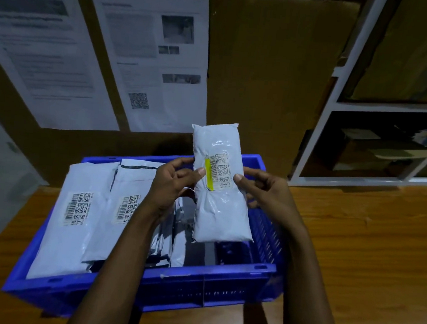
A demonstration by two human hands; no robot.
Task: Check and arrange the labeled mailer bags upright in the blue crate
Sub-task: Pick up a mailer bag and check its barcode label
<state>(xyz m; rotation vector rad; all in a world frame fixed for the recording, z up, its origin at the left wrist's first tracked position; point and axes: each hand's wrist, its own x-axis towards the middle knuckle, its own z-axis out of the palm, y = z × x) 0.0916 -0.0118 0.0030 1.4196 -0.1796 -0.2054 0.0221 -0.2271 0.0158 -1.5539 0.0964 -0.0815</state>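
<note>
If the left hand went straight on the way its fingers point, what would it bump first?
The white mailer bag the left hand holds; beyond it, probably the right hand.

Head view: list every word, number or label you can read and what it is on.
Nothing reads as words or numbers.
Label on the held mailer bag: barcode, square codes, yellow stripe; print too small.
Labels on the left bag and the next bag in the blue crate: barcodes, square codes; too small.
Wall sheets: blurred; one QR code.
</note>
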